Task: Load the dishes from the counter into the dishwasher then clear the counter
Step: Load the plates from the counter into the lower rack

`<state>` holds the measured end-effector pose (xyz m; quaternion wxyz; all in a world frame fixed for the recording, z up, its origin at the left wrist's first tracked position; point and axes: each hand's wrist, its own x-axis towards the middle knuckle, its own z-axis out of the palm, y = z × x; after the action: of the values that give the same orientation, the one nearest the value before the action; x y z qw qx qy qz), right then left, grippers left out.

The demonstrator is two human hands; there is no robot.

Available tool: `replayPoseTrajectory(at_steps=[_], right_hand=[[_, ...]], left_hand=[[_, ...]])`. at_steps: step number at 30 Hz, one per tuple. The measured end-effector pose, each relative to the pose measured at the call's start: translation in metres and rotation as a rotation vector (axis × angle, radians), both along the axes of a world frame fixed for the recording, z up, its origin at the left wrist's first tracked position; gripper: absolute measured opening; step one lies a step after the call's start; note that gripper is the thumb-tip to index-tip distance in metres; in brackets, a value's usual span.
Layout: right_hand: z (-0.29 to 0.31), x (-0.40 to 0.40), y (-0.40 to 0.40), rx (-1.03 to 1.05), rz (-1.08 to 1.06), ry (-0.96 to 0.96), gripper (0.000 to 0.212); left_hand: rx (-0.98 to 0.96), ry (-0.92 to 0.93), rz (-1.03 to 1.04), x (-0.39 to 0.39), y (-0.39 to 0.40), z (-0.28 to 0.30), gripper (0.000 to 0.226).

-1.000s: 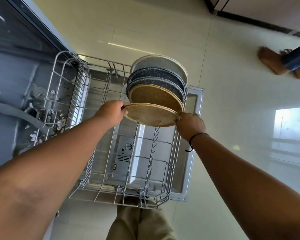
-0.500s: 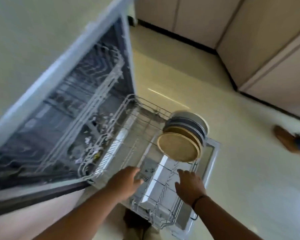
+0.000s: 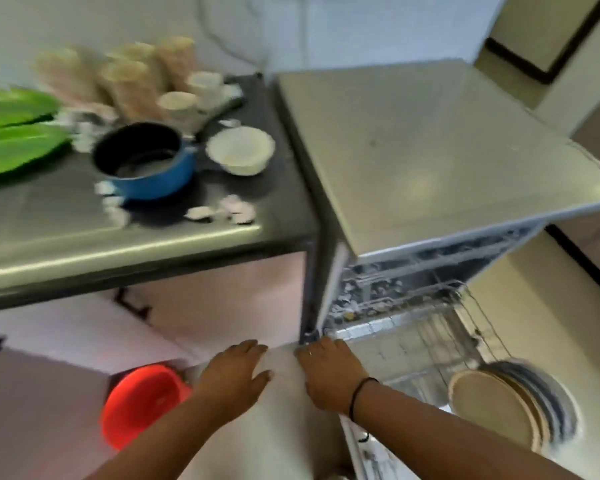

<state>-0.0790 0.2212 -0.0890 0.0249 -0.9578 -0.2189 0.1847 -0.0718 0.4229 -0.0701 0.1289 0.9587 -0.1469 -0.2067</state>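
Now, left to right —
Up-left of my hands: blue metal pot with a dark inside (image 3: 146, 161) and white round bowl (image 3: 240, 150) wait on the grey steel counter (image 3: 49, 230).
Left hand (image 3: 234, 377): released, holding nothing.
Right hand (image 3: 329, 370): released too, empty.
Right of my hands: tan and grey round plates (image 3: 499, 410) stand racked in the dishwasher's wire rack (image 3: 444, 327).
Risk: I think a hurried grab could knock the bowl off the edge.

**Hands low, plates racked, dishes on the desk**

Both hands, left (image 3: 234, 372) and right (image 3: 329, 370), hang empty at lower centre, fingers loosely spread. At lower right, plates (image 3: 499, 407) stand on edge in the dishwasher (image 3: 430, 150) rack (image 3: 458, 327). Upper left, the desk (image 3: 66, 230) carries a blue pot (image 3: 146, 161), a white bowl (image 3: 241, 150), cups (image 3: 177, 105) and green plates (image 3: 11, 140), all blurred.
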Motion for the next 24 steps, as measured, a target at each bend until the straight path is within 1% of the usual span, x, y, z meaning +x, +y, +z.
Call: replayPoseTrajectory(at_steps=[2,5,7,8,10,12,15,16,18,19,22,24], right_hand=[[0.027,0.005,0.075,0.017,0.131,-0.049,0.048],[0.069,0.006,0.188,0.104,0.283,-0.089,0.039],[0.095,0.006,0.259,0.161,0.377,-0.133,0.036],[0.107,0.006,0.289,0.183,0.424,-0.165,0.039],[0.136,0.01,0.352,0.228,0.514,-0.234,0.049],[0.163,0.019,0.409,0.267,0.574,-0.27,0.051],[0.191,0.048,0.465,0.341,0.591,-0.283,0.049],[0.198,0.058,0.479,0.344,0.583,-0.278,0.05],[0.206,0.086,0.512,0.36,0.57,-0.278,0.054],[0.21,0.096,0.517,0.36,0.541,-0.277,0.055],[0.217,0.148,0.552,0.384,0.516,-0.293,0.055],[0.222,0.188,0.573,0.395,0.507,-0.267,0.055]], left_hand=[[-0.007,-0.055,0.11,-0.019,0.065,0.028,0.057],[0.025,-0.167,0.267,-0.05,0.156,0.073,0.055],[0.034,-0.261,0.381,-0.065,0.214,0.1,0.059],[0.029,-0.305,0.437,-0.071,0.24,0.112,0.062],[0.022,-0.42,0.559,-0.087,0.29,0.143,0.06],[0.009,-0.463,0.688,-0.095,0.336,0.167,0.058],[-0.003,-0.555,0.809,-0.087,0.38,0.194,0.07],[-0.013,-0.56,0.845,-0.083,0.392,0.199,0.071],[-0.018,-0.578,0.898,-0.063,0.422,0.205,0.06],[-0.006,-0.591,0.882,-0.053,0.429,0.21,0.055],[0.023,-0.619,0.921,-0.005,0.464,0.219,0.055],[0.031,-0.617,0.956,0.031,0.484,0.227,0.056]])
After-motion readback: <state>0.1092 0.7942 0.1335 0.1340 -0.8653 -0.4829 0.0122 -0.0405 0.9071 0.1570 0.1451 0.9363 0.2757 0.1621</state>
